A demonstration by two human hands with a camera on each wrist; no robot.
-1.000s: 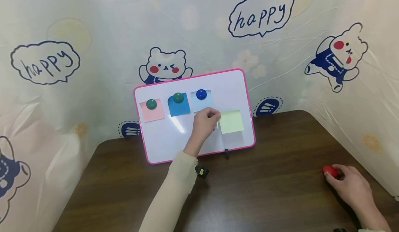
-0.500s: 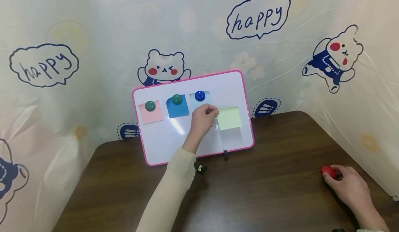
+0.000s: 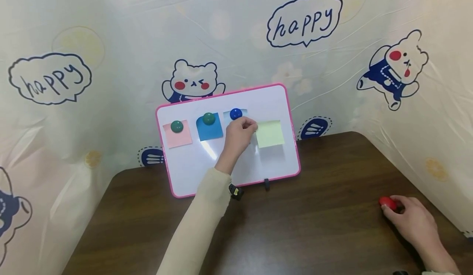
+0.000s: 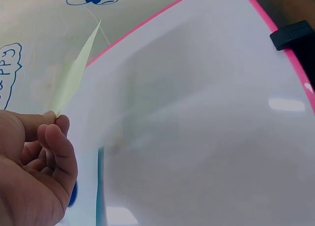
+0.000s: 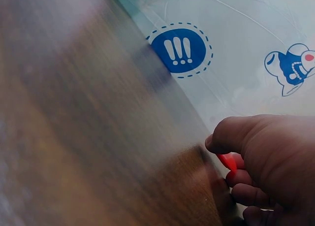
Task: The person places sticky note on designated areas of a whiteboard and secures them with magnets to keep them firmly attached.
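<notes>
My left hand [image 3: 238,137] pinches a pale green sticky note [image 3: 270,134] by its left edge, in front of the right part of a pink-framed whiteboard [image 3: 273,164]. In the left wrist view the note [image 4: 74,80] stands out from thumb and fingertip, apart from the board's surface. Low on the right, over the table, my right hand [image 3: 415,219] grips a round red magnet [image 3: 387,203] between thumb and fingers. Only a sliver of the red magnet [image 5: 227,161] shows in the right wrist view. Part of a light blue note is hidden behind my left hand.
A pink note [image 3: 178,138] and a blue note [image 3: 210,132] hang under green magnets [image 3: 177,126]. A blue magnet [image 3: 235,113] holds the light blue note. A black clip foot [image 3: 267,184] supports the board on the brown table [image 3: 314,209], before a printed curtain [image 3: 236,28].
My left hand has raised the pale green note slightly up the board. My right hand stays in place with the red magnet. The whole head view has shifted a little.
</notes>
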